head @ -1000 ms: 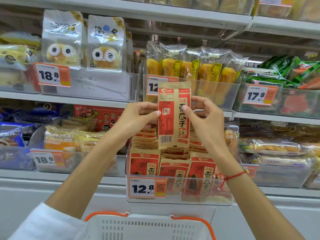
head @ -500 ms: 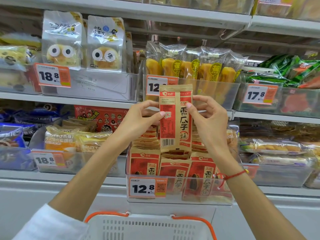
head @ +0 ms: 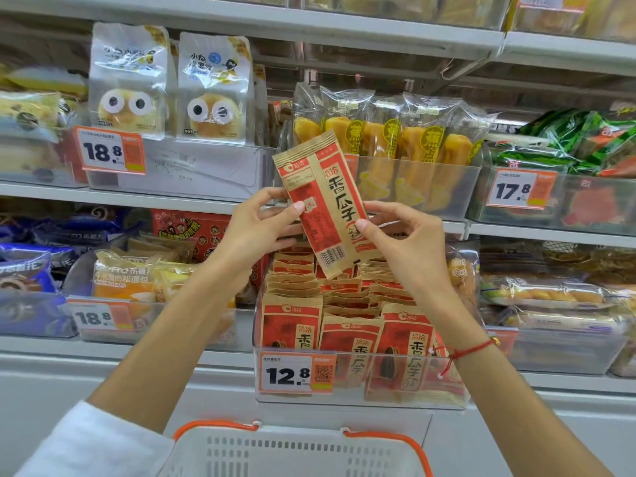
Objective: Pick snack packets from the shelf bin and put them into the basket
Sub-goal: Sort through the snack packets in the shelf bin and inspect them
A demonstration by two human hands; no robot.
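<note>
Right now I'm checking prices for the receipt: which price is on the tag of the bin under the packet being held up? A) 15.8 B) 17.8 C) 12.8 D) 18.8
C: the orange-edged tag on the clear bin of red-and-tan packets, below the held packet, reads 12.8.

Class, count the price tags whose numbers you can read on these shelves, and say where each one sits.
4: an 18.8 tag upper left, a 17.8 tag upper right, another 18.8 tag lower left, a 12.8 tag bottom centre. Others may be hidden.
</note>
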